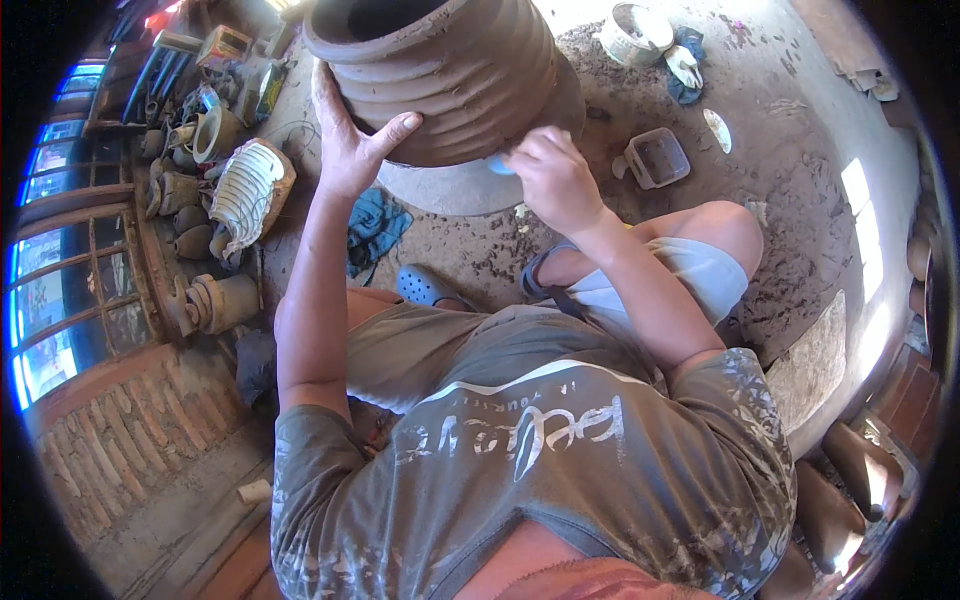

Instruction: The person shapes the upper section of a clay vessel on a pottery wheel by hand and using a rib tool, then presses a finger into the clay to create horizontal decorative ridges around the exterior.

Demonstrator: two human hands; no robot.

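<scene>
A large dark brown clay pot [445, 90], ringed with ridges, stands on a pale round base [445, 190] at the top centre. My left hand [352, 150] grips its left side, thumb across the outer wall and fingers partly hidden behind. My right hand [555, 175] is closed on a small light blue object [500, 164] at the pot's lower right edge; its full shape is hidden.
A plastic container [657, 158] and a white bucket [625, 40] are on the clay-spattered floor at right. A teal cloth [372, 230], a ribbed plaster piece [250, 190], several pots [180, 195] and a cylindrical object [225, 305] lie at left. My crossed legs are below the pot.
</scene>
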